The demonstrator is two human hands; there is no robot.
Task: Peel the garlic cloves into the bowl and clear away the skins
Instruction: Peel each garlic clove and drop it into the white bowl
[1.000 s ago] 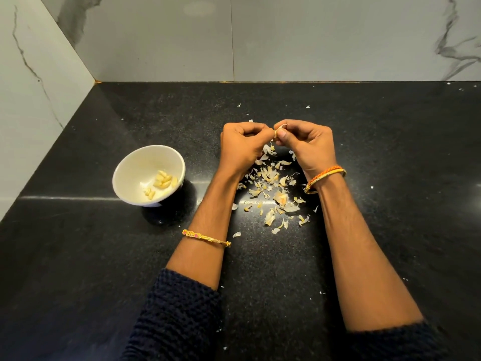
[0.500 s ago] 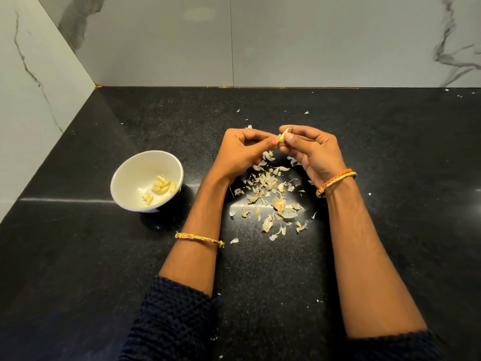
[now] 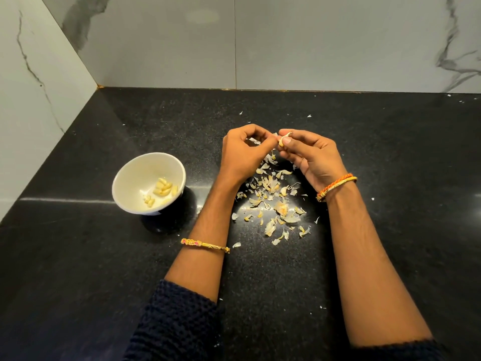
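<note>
Right hand (image 3: 309, 155) pinches the clove (image 3: 282, 140) — left hand (image 3: 244, 149) nips its skin; peel gently, over the pile of skins (image 3: 273, 201).

Dark knit sleeves (image 3: 179, 319), gold bangle (image 3: 205, 245), orange bracelet (image 3: 335, 186)

A second ago my knuckles faced up, both fists closed tight over the garlic clove (image 3: 283, 140). Now my right hand (image 3: 311, 157) has rolled palm-up, and I pinch the clove in plain view between thumb and forefinger. My left hand (image 3: 244, 155) has eased back a little, its fingertips just touching the clove's skin. The clove shows more bare yellow.
</note>
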